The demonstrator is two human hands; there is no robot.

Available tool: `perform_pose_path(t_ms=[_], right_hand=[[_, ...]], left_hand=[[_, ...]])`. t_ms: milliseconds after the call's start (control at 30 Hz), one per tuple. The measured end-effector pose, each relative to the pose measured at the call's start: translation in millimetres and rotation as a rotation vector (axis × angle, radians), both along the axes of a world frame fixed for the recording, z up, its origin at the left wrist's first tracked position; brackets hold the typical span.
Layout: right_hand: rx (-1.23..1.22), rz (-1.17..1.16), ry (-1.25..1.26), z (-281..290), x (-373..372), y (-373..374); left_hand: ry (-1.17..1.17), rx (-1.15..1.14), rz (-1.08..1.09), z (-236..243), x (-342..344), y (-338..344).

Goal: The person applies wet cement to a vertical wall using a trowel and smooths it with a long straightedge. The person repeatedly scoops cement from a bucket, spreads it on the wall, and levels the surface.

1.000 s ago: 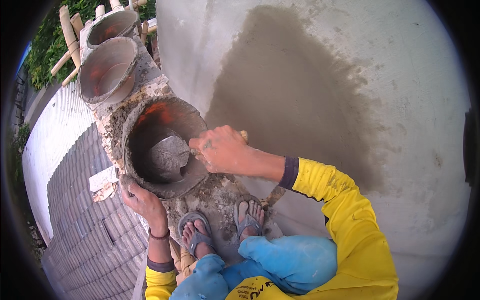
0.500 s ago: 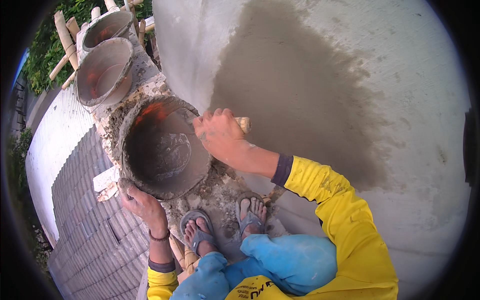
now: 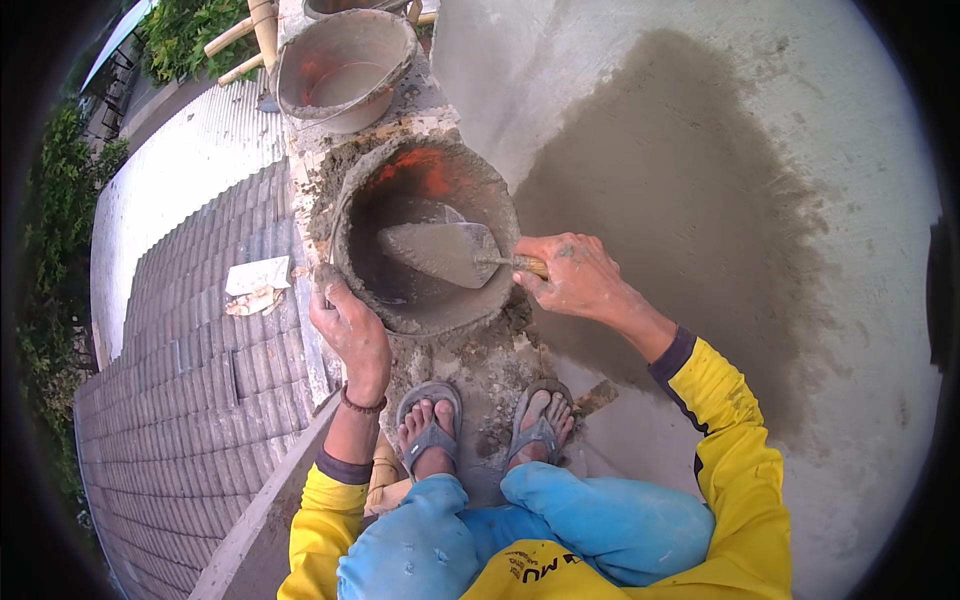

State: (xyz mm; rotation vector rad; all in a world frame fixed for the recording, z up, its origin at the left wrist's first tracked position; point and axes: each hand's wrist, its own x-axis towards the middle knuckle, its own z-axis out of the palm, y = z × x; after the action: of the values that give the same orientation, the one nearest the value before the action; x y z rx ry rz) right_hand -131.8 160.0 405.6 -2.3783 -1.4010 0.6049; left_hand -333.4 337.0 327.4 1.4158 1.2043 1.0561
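Note:
A mortar-crusted bucket [image 3: 420,175] with orange showing inside stands on the ledge in front of my feet. My left hand [image 3: 345,325] is closed on its near left side. My right hand [image 3: 575,280] grips the wooden-handled trowel [image 3: 430,250] at the bucket's right rim. The trowel's blade lies over the inside of the bucket, coated with wet grey mortar. Below it the bucket's interior is dark and partly hidden. My feet [image 3: 430,435] in grey sandals are on the mortar-spattered ledge [image 3: 480,360], just behind the bucket.
Two more buckets [image 3: 345,110] stand farther along the narrow ledge, beside bamboo poles [image 3: 232,38]. A tiled roof [image 3: 190,370] lies below on the left, with broken scraps [image 3: 258,275] by the ledge. A plastered wall surface [image 3: 850,250] with a dark damp patch fills the right.
The trowel blade has risen from deep in the bucket and now shows higher, mortar on it. My view has turned, shifting the buckets and both hands rightward in the picture.

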Motion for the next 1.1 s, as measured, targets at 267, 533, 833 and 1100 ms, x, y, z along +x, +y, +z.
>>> perform_pose_path(t_ms=[267, 533, 833, 1100], right_hand=[[-0.03, 0.009, -0.015, 29.7, -0.5, -7.7], [0.125, 0.188, 0.421, 54.0, -1.5, -10.9], [0.122, -0.786, 0.536, 47.6, 122.8, -47.2], [0.057, -0.116, -0.509, 101.3, 56.4, -23.8]], left_hand=[[-0.404, -0.349, -0.004, 16.7, -29.8, 16.1], [-0.37, -0.388, 0.101, 14.7, -61.2, 29.4], [-0.291, -0.334, 0.074, 34.0, -44.3, 25.1], [-0.129, -0.147, -0.076, 32.3, -17.3, 25.4]])
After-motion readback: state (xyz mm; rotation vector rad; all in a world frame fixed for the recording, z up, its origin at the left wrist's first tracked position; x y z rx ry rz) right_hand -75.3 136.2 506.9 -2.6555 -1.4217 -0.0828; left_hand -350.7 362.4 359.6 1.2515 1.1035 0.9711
